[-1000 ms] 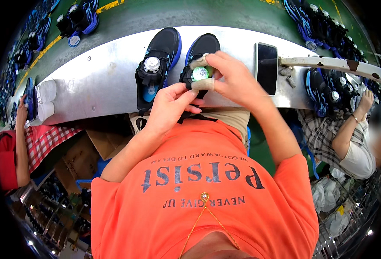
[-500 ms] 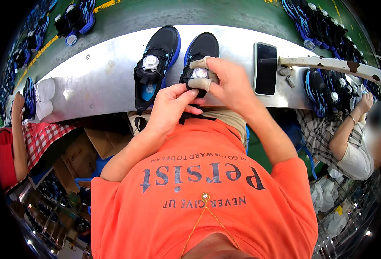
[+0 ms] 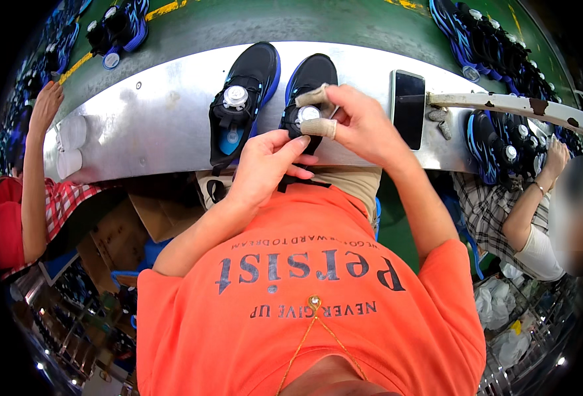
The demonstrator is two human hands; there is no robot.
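Note:
Two black running shoes with blue soles stand side by side on the metal bench, toes pointing away from me. The left shoe [image 3: 253, 69] has a white round dial [image 3: 235, 97] on its lacing and stands untouched. At the right shoe [image 3: 312, 71], my right hand [image 3: 361, 125] has cloth covers on its thumb and forefinger, which close around the white dial [image 3: 308, 115]. My left hand [image 3: 270, 162] pinches the same shoe near its collar, thumb against forefinger. The fingers hide exactly which part it grips.
A phone [image 3: 408, 109] lies right of the shoes, beside small grey cloth pieces [image 3: 441, 122] and a chipped white metal bar [image 3: 503, 100]. White round items [image 3: 71, 146] stand on the bench's left end. Co-workers sit on both sides; more shoes [image 3: 496, 142] are at right.
My right forefinger and thumb have shifted slightly around the dial, while my left hand keeps its pinch. The co-worker's arm at left has reached farther forward.

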